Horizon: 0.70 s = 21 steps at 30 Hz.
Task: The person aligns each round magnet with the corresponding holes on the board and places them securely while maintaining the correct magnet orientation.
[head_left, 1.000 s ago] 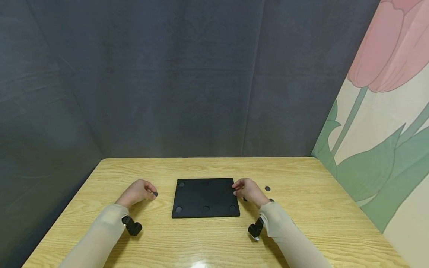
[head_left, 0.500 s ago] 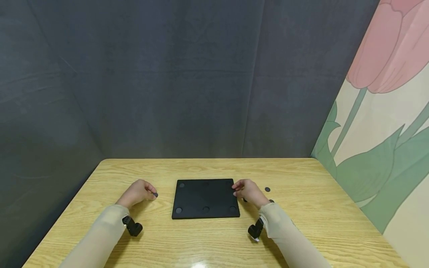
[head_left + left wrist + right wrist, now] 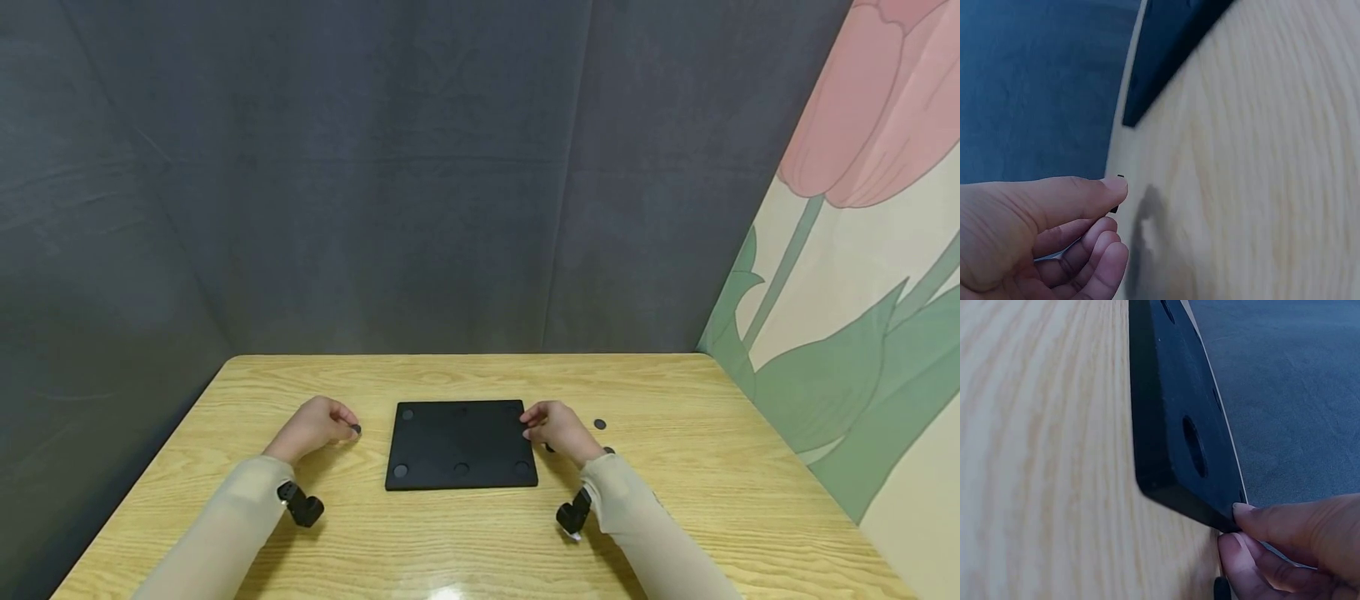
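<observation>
My left hand (image 3: 318, 427) is left of the black board and pinches a small dark disc (image 3: 356, 429) between thumb and fingertips. In the left wrist view only slivers of the disc (image 3: 1114, 209) show past the thumb; the rest is hidden. The flat black board (image 3: 457, 442) lies on the table with several round recesses. Greyish rounds fill its two left recesses, while a near-right recess (image 3: 1194, 447) looks hollow in the right wrist view. My right hand (image 3: 558, 429) touches the board's right edge with fingertips and thumb, the two set a little apart.
A loose dark disc (image 3: 599, 424) lies on the wooden table (image 3: 450, 550) right of the right hand. Two more dark pieces show partly behind that hand and wrist. A dark curtain (image 3: 405, 183) hangs beyond the far edge, and a tulip-patterned wall (image 3: 847, 333) stands at the right.
My left hand has moved slightly right and away from me, toward the board, with the disc still pinched. The right hand and the board stay where they were.
</observation>
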Each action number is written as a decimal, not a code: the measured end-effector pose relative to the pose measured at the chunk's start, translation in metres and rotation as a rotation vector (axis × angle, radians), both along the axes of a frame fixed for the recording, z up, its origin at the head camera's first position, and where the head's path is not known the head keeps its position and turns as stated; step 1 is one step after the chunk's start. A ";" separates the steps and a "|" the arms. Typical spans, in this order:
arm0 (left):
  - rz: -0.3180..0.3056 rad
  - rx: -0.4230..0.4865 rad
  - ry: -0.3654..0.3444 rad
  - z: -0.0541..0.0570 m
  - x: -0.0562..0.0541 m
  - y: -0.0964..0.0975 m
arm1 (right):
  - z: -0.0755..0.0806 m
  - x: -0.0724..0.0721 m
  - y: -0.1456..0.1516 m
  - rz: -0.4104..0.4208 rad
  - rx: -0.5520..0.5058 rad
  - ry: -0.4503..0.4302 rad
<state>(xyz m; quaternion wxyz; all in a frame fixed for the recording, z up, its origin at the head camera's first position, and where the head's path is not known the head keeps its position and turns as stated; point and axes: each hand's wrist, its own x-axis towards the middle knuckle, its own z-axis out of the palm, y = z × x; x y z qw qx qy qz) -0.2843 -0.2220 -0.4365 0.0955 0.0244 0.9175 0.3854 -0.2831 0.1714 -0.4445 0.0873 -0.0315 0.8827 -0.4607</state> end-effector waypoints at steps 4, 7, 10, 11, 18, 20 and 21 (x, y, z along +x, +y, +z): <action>-0.041 0.010 0.029 0.010 0.001 0.013 | 0.001 0.000 0.000 -0.004 0.002 -0.002; -0.070 0.005 0.056 0.018 0.001 0.025 | -0.001 -0.002 -0.002 -0.030 0.001 -0.015; -0.085 0.000 0.067 0.027 0.003 0.038 | -0.004 -0.003 -0.002 -0.039 0.010 -0.018; -0.094 -0.001 0.071 0.030 0.003 0.043 | -0.004 -0.003 -0.002 -0.041 0.013 -0.018; -0.145 0.054 0.077 0.047 0.009 0.069 | -0.004 -0.003 -0.002 -0.035 0.015 -0.012; -0.167 0.062 0.090 0.049 0.010 0.076 | -0.004 -0.003 -0.002 -0.036 0.013 -0.015; -0.180 0.061 0.097 0.050 0.011 0.079 | -0.004 -0.003 -0.001 -0.037 0.009 -0.017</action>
